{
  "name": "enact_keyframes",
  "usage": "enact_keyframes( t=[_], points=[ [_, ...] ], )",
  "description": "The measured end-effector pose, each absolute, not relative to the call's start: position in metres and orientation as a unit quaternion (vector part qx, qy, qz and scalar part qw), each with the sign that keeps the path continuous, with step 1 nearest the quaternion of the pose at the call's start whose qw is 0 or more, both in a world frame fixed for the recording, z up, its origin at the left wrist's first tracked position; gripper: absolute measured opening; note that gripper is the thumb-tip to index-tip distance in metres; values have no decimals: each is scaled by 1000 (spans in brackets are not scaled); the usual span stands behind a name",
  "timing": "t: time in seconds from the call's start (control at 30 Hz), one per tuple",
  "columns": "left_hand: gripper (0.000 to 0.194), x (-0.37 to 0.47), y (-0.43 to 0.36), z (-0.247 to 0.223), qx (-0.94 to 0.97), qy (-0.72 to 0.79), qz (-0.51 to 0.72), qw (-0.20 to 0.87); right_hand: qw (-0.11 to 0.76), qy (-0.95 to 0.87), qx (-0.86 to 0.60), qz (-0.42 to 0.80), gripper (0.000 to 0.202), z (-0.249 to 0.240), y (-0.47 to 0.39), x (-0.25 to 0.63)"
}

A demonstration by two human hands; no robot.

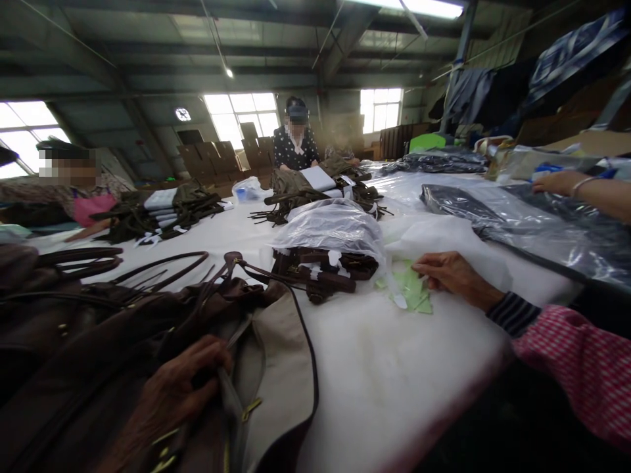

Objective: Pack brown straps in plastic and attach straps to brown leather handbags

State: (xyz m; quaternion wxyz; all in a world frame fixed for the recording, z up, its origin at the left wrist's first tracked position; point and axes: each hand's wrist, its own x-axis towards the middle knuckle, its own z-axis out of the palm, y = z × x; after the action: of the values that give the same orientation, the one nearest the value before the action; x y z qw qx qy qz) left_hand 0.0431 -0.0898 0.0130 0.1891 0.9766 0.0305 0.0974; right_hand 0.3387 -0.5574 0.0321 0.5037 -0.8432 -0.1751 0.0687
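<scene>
At the lower left lies a dark brown bag (pixel 123 341) with its beige lining (pixel 283 348) folded open and a gold zipper pull (pixel 251 408) showing. My left hand (pixel 187 381) is closed on the edge of the zippered inner pocket (pixel 236 387). To the right, my right hand (pixel 446 276) reaches over the white table (pixel 365 355), its fingertips pinched at the edge of the light green packets (pixel 417 289). Beside the packets, brown straps (pixel 325 276) are stacked under clear plastic (pixel 335 226).
Olive bundles (pixel 315 187) lie farther back, before a person (pixel 296 141) in a dotted top. Another person (pixel 93 190) stands at the left. Plastic-wrapped dark items (pixel 542 223) cover the right side, where someone's hand (pixel 559 184) reaches in.
</scene>
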Motion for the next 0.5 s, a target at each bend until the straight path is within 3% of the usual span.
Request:
enact_keyframes(
  t=[0.27, 0.43, 0.5],
  points=[
    [23, 43, -97, 18, 976, 46, 88, 196, 439, -218, -871, 36, 42, 40, -554, 330],
    [22, 42, -93, 11, 974, 38, 95, 204, 445, -202, -858, -157, 38, 50, -552, 323],
    [23, 43, -91, 9, 973, 35, 105, 202, 474, -195, -842, -167, 37, 58, -548, 319]
  ],
)
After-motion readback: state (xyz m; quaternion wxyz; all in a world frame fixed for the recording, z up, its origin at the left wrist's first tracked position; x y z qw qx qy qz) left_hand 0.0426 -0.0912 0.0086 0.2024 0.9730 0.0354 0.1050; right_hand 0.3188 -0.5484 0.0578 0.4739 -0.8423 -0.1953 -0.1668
